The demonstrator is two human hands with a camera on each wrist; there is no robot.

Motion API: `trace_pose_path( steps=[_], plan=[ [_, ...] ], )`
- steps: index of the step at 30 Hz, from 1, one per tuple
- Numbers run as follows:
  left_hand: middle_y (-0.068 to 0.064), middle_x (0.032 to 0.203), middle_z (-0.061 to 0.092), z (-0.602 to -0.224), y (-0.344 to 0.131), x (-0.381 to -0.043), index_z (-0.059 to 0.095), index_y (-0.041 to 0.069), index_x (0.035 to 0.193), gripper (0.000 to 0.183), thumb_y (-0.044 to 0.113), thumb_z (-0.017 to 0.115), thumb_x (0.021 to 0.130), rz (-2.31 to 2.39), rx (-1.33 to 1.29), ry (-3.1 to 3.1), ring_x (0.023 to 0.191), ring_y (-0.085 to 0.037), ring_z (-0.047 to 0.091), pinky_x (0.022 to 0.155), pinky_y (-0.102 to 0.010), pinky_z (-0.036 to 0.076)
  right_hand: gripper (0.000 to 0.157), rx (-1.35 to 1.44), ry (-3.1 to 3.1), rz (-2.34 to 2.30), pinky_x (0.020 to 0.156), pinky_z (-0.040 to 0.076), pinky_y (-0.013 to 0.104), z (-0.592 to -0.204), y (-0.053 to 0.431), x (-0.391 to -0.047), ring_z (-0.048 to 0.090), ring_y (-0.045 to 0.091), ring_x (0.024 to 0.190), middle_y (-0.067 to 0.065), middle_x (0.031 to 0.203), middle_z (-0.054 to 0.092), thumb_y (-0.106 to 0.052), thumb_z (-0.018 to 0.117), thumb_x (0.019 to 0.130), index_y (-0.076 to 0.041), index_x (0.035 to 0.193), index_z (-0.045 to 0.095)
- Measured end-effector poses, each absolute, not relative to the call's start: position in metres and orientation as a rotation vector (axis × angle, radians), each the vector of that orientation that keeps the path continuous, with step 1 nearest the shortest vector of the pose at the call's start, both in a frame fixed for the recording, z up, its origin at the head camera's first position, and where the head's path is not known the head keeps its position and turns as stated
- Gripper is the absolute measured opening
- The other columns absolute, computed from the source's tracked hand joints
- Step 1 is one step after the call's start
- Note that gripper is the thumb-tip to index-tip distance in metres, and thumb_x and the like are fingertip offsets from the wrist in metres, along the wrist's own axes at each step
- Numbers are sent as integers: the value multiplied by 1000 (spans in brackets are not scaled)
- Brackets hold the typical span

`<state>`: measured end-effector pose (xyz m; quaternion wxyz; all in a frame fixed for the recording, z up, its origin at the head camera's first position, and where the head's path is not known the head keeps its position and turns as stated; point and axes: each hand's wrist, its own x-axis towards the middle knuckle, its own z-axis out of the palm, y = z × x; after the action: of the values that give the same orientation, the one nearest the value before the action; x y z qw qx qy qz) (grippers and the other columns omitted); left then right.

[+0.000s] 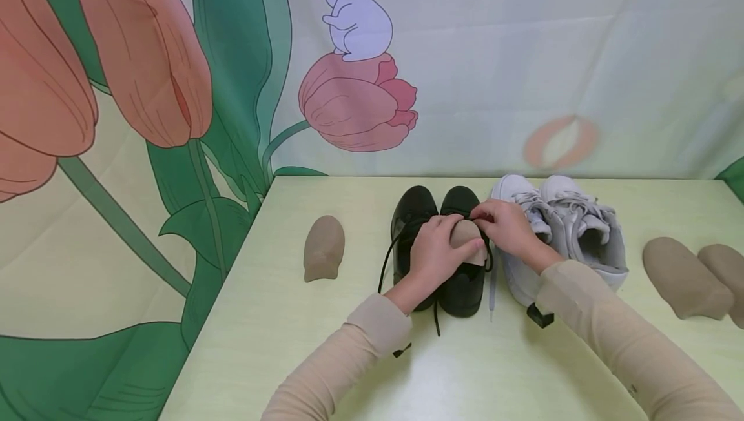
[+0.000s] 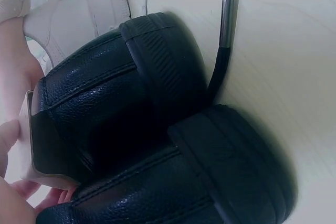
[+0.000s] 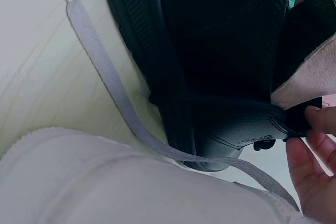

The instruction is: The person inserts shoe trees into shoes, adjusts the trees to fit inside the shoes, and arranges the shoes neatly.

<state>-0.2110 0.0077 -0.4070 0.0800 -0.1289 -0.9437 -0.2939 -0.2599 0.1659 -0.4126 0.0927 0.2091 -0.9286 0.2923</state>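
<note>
A pair of black lace-up shoes (image 1: pixel 462 292) stands side by side, toes toward the wall. My left hand (image 1: pixel 433 246) holds a tan, hollow shoe insert (image 1: pixel 465 234) at the opening of the right black shoe, thumb on one side and fingers on the other. The insert's open end (image 2: pixel 50 153) faces the heel in the left wrist view. My right hand (image 1: pixel 506 224) pinches the black upper near the laces, thumb against fingertips (image 3: pixel 299 161). The part of the insert inside the shoe is hidden.
White sneakers (image 1: pixel 517 272) with grey laces stand close on the right, under my right forearm. A grey lace (image 3: pixel 105 61) trails between the pairs. One tan insert (image 1: pixel 323 250) lies at left, two more (image 1: pixel 686 276) at far right. A printed cloth (image 1: pixel 476 85) hangs behind the table.
</note>
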Motion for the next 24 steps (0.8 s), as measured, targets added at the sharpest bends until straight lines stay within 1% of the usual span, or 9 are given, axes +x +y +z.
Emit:
trace_pose_path(
  steps=[4, 8, 24],
  plan=[
    [-3, 112, 52, -406, 8, -210, 53, 21, 121, 55, 54, 56, 78, -889, -367, -2817, 101, -18, 51, 80, -31, 46, 11, 614, -2760, 890, 66, 46, 38, -413, 166, -260, 58, 25, 76, 12, 86, 63, -5, 58, 83, -4, 89, 67],
    [-4, 109, 51, -406, 9, -210, 53, 21, 121, 54, 54, 57, 77, -911, -358, -2809, 98, -18, 51, 77, -30, 46, 12, 611, -2756, 907, 67, 46, 39, -414, 167, -260, 58, 25, 77, 12, 86, 63, -4, 58, 82, -3, 88, 67],
    [-5, 108, 49, -409, 11, -213, 54, 21, 120, 53, 52, 59, 77, -941, -346, -2806, 96, -18, 51, 78, -30, 45, 11, 626, -2737, 924, 66, 47, 38, -413, 167, -260, 59, 25, 75, 12, 86, 64, -4, 59, 81, -3, 88, 68]
  ],
)
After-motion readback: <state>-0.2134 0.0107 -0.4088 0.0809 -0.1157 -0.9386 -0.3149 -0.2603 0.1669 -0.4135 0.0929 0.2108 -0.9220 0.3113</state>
